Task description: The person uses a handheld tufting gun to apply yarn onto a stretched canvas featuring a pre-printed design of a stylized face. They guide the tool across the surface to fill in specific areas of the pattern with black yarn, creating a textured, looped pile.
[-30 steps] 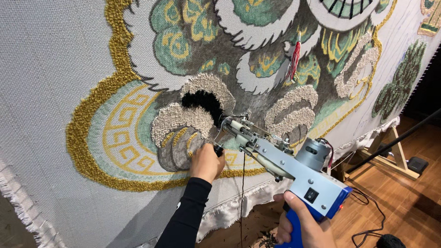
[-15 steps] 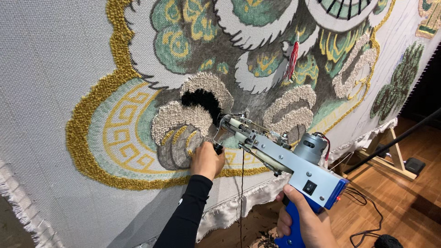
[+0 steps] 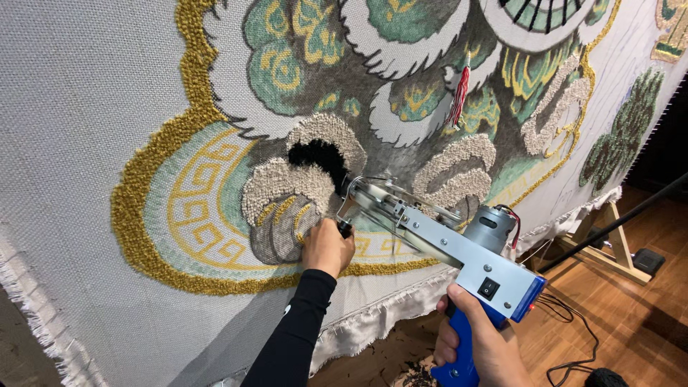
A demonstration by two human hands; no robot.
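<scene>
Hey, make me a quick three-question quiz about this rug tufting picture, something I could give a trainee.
1. Which hand grips the blue handle of the tufting gun?
2. True or false: the tip of the gun sits by the black tufted patch on the stretched cloth.
3. What does the left hand hold?
A. the small black front knob of the gun
B. a pair of scissors
C. a ball of yarn

Key:
1. The right hand.
2. True.
3. A.
</scene>
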